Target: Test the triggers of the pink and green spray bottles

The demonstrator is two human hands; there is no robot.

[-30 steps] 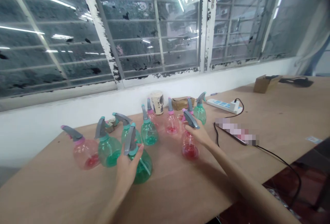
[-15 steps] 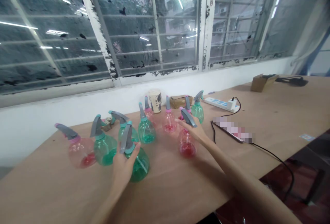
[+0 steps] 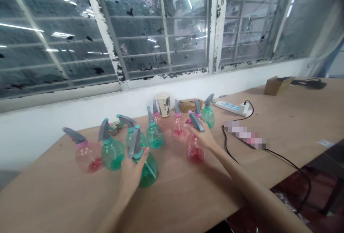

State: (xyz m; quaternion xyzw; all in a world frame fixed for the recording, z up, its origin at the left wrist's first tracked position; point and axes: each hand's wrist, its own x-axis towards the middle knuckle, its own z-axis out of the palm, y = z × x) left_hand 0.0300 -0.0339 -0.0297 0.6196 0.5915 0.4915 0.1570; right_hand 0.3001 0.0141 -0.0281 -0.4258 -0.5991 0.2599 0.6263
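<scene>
My left hand [image 3: 131, 175] is closed round a green spray bottle [image 3: 147, 174], my right hand [image 3: 202, 136] round a pink one [image 3: 195, 154]; more bottles [image 3: 154, 136] crowd the counter [image 3: 67, 197] just ahead, a power strip [image 3: 232, 107] off right.

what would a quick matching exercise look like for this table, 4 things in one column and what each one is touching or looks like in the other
Column 1
1. left hand
2. right hand
3. paper cup
4. power strip

Column 2
A. has a plug in it, with a black cable running from it
B. on a green spray bottle
C. over a pink spray bottle with red liquid in it
D. standing upright with a dark print on it

Pairs: 1-B, 2-C, 3-D, 4-A
</scene>
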